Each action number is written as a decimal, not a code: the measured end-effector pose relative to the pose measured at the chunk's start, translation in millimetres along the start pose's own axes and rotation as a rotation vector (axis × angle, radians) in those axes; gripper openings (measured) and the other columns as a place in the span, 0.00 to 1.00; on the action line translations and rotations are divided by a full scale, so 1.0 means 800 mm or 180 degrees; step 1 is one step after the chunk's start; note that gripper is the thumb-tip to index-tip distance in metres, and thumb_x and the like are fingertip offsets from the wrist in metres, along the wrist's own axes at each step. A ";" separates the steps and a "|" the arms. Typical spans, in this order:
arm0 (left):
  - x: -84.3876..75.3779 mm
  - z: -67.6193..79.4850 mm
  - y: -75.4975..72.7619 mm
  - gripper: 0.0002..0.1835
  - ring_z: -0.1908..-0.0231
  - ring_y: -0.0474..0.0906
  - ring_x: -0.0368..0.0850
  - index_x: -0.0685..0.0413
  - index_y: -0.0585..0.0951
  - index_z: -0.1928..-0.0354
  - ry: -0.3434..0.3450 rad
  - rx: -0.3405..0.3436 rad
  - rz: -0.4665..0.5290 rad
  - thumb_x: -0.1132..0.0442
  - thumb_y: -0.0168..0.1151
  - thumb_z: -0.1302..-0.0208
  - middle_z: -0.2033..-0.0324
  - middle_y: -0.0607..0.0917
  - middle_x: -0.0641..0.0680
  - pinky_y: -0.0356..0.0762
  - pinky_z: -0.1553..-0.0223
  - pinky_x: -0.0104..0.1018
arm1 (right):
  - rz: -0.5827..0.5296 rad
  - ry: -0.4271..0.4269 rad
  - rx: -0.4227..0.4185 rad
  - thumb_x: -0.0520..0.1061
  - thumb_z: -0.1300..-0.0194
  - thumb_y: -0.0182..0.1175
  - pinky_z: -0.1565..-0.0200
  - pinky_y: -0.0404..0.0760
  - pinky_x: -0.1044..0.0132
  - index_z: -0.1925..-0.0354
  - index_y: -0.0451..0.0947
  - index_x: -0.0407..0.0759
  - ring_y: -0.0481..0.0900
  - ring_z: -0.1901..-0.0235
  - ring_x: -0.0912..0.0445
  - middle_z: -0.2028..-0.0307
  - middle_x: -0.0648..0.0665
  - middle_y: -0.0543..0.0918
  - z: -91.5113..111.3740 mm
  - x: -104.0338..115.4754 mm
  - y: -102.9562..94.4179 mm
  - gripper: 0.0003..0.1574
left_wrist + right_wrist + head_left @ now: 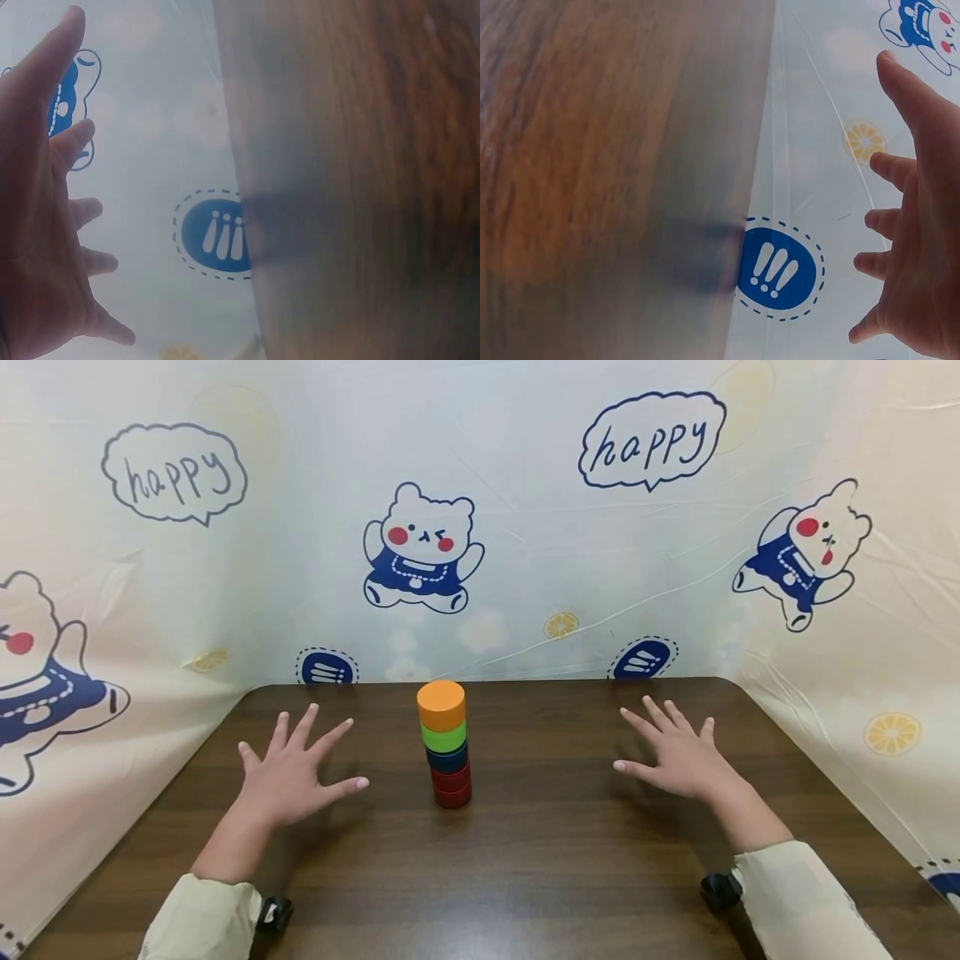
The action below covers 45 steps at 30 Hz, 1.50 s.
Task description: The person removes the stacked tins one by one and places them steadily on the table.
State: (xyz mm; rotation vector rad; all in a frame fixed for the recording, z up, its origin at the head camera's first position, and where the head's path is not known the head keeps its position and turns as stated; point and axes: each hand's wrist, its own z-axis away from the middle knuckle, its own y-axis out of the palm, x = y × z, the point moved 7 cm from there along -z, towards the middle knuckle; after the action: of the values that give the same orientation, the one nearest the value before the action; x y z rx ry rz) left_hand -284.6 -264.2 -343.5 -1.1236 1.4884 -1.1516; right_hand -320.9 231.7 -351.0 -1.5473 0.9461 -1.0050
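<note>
A stack of round pieces (444,745) stands upright near the middle of the table, orange on top, then green, dark blue, and red at the bottom. To its left, my left hand (288,777) is spread with fingers apart and holds nothing. My right hand (678,756) is spread likewise, farther off to the right of the stack. Neither hand touches the stack. In the left wrist view the left palm (34,225) and straight fingers show; the right wrist view shows the right hand (930,240) just as bare. The stack appears in the head view only.
The dark brown wooden table (540,860) has rounded far corners. Behind and beside it hangs a pale printed cloth (525,552) with bears, lemon slices and lettering. Each wrist carries a small black device, one on the left (274,914) and one on the right (722,891).
</note>
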 end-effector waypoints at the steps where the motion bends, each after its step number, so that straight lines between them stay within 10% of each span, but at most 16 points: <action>1: -0.001 0.000 0.000 0.55 0.31 0.31 0.78 0.32 0.54 0.24 0.0002 0.0007 0.0021 0.17 0.49 0.52 0.25 0.41 0.65 0.20 0.52 0.85 | -0.0012 -0.0019 -0.0011 0.79 0.41 0.53 0.48 0.31 0.16 0.24 0.53 0.53 0.43 0.29 0.29 0.25 0.32 0.48 0.000 0.001 0.000 0.57; 32: -0.034 -0.009 -0.001 0.54 0.33 0.52 0.73 0.33 0.54 0.24 0.0282 -0.0228 0.0650 0.25 0.62 0.51 0.26 0.53 0.63 0.50 0.46 0.82 | -0.0538 -0.0577 -0.0269 0.71 0.43 0.63 0.39 0.44 0.23 0.26 0.57 0.52 0.48 0.28 0.36 0.25 0.37 0.50 -0.011 0.049 -0.020 0.55; 45: -0.049 -0.014 0.001 0.51 0.30 0.51 0.65 0.34 0.55 0.24 0.0442 -0.0179 0.1449 0.35 0.69 0.48 0.26 0.54 0.57 0.58 0.43 0.76 | -0.0861 -0.0927 -0.0316 0.66 0.43 0.67 0.35 0.50 0.30 0.26 0.58 0.49 0.49 0.28 0.37 0.25 0.37 0.51 -0.015 0.083 -0.035 0.55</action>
State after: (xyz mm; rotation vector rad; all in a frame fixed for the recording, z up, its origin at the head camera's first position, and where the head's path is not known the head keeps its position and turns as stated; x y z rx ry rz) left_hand -289.4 -223.7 -337.5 -0.6963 1.7784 -0.8855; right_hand -307.0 171.1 -313.2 -1.8819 0.6018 -0.8944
